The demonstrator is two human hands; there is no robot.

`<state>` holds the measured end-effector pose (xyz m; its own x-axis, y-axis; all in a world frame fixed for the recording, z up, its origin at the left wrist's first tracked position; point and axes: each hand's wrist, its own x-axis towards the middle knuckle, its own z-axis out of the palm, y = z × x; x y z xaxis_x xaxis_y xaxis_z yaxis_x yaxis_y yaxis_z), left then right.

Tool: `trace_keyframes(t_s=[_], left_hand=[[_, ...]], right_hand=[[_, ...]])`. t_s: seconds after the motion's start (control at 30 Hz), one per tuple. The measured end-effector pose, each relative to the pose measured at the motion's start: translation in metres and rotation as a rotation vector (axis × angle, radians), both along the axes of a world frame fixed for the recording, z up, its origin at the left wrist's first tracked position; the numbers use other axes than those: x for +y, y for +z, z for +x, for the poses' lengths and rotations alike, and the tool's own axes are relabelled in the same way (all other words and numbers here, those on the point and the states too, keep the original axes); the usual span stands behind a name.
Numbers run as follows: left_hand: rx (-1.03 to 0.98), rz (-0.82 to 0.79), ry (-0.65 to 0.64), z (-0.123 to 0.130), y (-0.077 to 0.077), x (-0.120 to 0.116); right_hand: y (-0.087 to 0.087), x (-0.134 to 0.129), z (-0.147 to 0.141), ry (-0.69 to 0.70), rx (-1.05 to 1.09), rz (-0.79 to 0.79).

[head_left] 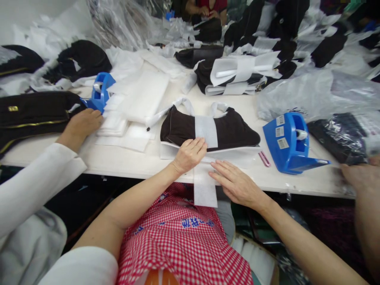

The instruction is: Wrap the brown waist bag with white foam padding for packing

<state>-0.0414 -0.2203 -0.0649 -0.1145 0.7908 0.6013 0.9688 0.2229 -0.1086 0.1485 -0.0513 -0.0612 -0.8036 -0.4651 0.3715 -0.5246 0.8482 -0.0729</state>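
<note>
A dark brown bag (181, 128) lies on the white table, with white wrapping round its handle and a pale strip (206, 132) across its middle. Under it is a white sheet (237, 154). The strip's lower end (205, 190) hangs over the table's front edge. My left hand (190, 155) rests at the bag's lower edge on the strip, fingers stretched out. Just right of the hanging part, my right hand (234, 182) has its fingers extended, fingertips near the strip, palm down and holding nothing.
A blue tape dispenser (286, 142) and a pink cutter (264, 159) are right of the bag. Another blue dispenser (101, 93) and white sheets (142, 95) lie left. A co-worker's hand (84, 124) is beside a black bag (35, 113). Wrapped bags (237, 75) lie behind.
</note>
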Motion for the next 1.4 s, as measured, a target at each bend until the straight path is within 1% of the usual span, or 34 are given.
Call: trace_keyframes(t_s=[0.07,0.1,0.27,0.37,0.43,0.53,0.63,0.8,1.0,1.13,1.27,1.33,1.4], left_hand=[[-0.004,0.001,-0.001,0.000,0.000,0.000],[-0.013,-0.004,-0.002,0.000,0.000,0.000],[-0.056,-0.036,-0.005,0.002,0.001,-0.001],[-0.053,-0.042,-0.007,0.001,0.000,-0.002],[-0.010,-0.017,-0.010,0.001,-0.001,-0.002],[0.054,0.025,-0.013,-0.001,-0.002,-0.002],[0.025,0.010,-0.008,0.000,0.000,-0.002],[-0.146,-0.068,0.019,0.005,0.010,-0.006],[-0.319,-0.136,-0.089,0.012,0.024,-0.022],[-0.451,-0.183,-0.097,0.012,0.034,-0.030],[-0.556,-0.163,-0.071,0.008,0.043,-0.029],[-0.545,-0.228,-0.020,0.007,0.049,-0.024],[-0.493,-0.332,0.057,0.008,0.055,-0.018]], right_hand=[[-0.001,0.000,-0.001,0.011,-0.046,0.028],[-0.002,-0.001,-0.001,-0.001,-0.022,0.025],[-0.007,-0.014,-0.014,-0.150,0.243,-0.053],[-0.006,-0.017,-0.027,-0.189,0.335,-0.086],[-0.004,-0.014,-0.036,-0.210,0.378,-0.097],[-0.002,-0.006,-0.050,-0.214,0.407,-0.085],[-0.003,0.001,-0.063,-0.171,0.406,-0.092],[-0.005,0.005,-0.073,-0.142,0.434,-0.145],[-0.002,0.000,-0.069,-0.181,0.407,-0.237],[-0.003,-0.002,-0.067,-0.219,0.375,-0.292],[-0.011,-0.001,-0.063,-0.247,0.365,-0.327],[-0.014,-0.001,-0.062,-0.307,0.370,-0.359],[-0.016,-0.002,-0.061,-0.365,0.394,-0.374]])
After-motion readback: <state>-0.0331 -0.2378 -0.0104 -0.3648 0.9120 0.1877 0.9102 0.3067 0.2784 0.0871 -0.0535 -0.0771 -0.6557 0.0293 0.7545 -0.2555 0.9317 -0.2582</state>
